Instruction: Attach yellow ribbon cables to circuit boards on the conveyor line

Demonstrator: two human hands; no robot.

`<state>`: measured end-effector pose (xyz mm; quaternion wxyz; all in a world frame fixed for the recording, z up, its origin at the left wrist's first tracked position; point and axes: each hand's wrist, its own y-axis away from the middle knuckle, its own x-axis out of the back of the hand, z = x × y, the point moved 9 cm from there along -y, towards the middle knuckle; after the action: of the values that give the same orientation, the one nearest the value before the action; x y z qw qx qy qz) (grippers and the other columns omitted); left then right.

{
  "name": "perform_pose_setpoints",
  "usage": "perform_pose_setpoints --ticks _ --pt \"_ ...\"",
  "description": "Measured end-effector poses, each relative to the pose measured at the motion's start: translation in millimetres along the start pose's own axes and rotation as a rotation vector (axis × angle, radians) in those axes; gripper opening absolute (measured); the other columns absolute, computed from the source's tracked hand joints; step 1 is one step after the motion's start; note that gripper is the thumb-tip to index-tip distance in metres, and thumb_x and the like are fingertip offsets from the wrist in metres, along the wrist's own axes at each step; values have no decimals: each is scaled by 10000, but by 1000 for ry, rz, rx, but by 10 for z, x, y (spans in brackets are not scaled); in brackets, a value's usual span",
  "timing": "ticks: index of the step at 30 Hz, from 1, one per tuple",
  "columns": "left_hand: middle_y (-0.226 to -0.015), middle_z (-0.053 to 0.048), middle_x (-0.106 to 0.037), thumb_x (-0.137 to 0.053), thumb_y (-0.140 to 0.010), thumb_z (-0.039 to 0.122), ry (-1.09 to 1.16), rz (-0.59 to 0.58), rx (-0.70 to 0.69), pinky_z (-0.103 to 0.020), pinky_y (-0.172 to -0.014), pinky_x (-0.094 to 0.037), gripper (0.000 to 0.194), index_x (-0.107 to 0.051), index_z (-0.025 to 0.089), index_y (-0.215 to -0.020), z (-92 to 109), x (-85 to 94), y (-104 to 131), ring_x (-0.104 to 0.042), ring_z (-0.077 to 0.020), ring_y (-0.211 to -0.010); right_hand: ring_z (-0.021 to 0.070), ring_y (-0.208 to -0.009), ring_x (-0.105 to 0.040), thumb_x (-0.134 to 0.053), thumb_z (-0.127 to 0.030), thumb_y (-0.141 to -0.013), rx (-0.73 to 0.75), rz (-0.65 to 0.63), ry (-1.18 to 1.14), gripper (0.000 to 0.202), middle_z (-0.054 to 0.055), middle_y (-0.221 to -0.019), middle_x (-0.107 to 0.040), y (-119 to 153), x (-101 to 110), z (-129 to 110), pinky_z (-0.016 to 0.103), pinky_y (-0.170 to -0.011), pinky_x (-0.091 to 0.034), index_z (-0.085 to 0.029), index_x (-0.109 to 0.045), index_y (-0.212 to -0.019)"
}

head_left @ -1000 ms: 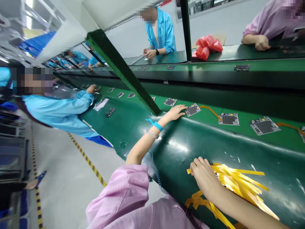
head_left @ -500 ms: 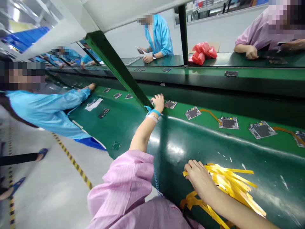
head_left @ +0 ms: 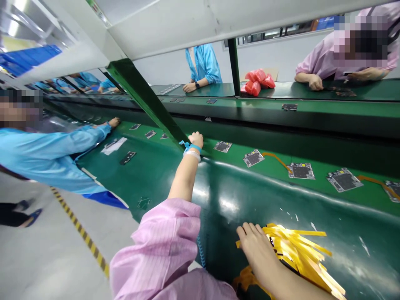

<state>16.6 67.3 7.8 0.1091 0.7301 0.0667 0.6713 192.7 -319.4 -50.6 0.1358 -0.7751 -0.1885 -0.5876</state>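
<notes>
1. While the left hand (head_left: 196,140) reaches just beside the foot of the green post (head_left: 153,108) in the head view, its fingertips are hidden, so I cannot tell its grip.
2. Right hand (head_left: 256,246): fingers bent over yellow strips (head_left: 303,252) on the desk (head_left: 265,196); grip unclear.
3. Circuit boards (head_left: 222,146) lie spaced along the green band (head_left: 237,151) beyond the desk's raised edge.

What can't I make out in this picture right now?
Head view: whether the left hand holds anything; the hand itself hides its palm.
Head view: how the right hand grips the yellow strips; its back covers the contact.
Head view: the rightmost circuit board, cut by the right edge.
Head view: any lettering on the boards; too small.
</notes>
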Motion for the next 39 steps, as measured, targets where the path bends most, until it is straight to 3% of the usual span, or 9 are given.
perform_pose_setpoints --ticks 8,13,15,17,19,24,30,36,39 --pt "-1300 -140 -637 -665 -973 334 213 295 32 -498 -1016 -516 360 -621 139 -1273 87 443 178 -620 -292 -1200 287 -901 -670 -779 -199 -909 16 58 -110 114 61 -952 -712 170 186 184 413 -788 -459 -190 -696 -986" --pt "-1068 -93 -716 -716 -929 302 544 408 -142 -311 -904 -483 249 -618 165 -1112 446 466 655 -664 -233 -1062 277 -908 -647 -861 -172 -820 29 55 -197 224 42 -963 -711 154 168 238 406 -769 -449 -202 -691 -963" --pt "-912 -32 -705 -745 -905 279 1039 310 -240 -242 -776 -477 225 -616 170 -1052 597 297 926 -663 -152 -857 250 -892 -642 -836 -160 -844 26 61 -228 177 20 -922 -704 108 148 241 386 -763 -448 -220 -683 -911" --pt "-827 4 -675 -816 -830 257 1615 92 -297 -216 -696 -456 263 -635 168 -999 761 43 1199 -626 -111 -731 251 -916 -634 -819 -164 -859 7 79 -242 173 28 -933 -700 47 145 276 383 -785 -455 -223 -686 -953" --pt "-811 16 -663 -858 -780 293 1861 -57 -293 -211 -668 -459 312 -661 170 -988 874 -165 1453 -616 -99 -695 293 -1005 -607 -834 -182 -838 -32 116 -235 338 81 -1056 -692 -44 176 377 408 -836 -461 -206 -678 -1136" --pt "-775 39 -656 -855 -783 369 1977 -127 -225 -203 -701 -497 308 -673 182 -946 882 -442 1757 -613 -79 -670 420 -1202 -465 -885 -303 -776 -213 257 -199 763 221 -1346 -543 -468 369 988 521 -970 -410 -145 -538 -1437" --pt "-578 61 -561 -843 -766 524 1979 -275 -158 -240 -617 -522 427 -596 176 -751 950 -680 1919 -551 -79 -505 400 -1169 -511 -788 -464 -861 -393 369 -258 459 164 -1182 -633 -950 519 1693 557 -941 -439 -163 -692 -1194" --pt "-686 27 -671 -953 -637 441 1893 -294 -194 -197 -585 -470 474 -621 155 -816 1182 -767 2310 -606 -82 -584 242 -1067 -676 -675 -378 -993 -389 470 -488 312 86 -1249 -672 -1087 627 1833 463 -920 -563 -167 -663 -1223" --pt "-757 7 -713 -945 -669 331 1770 -261 -237 -191 -616 -457 400 -624 144 -818 1290 -711 2521 -622 -83 -650 209 -949 -695 -548 -364 -1059 -347 557 -672 251 59 -1053 -700 -934 796 1748 419 -866 -574 -170 -626 -1197"
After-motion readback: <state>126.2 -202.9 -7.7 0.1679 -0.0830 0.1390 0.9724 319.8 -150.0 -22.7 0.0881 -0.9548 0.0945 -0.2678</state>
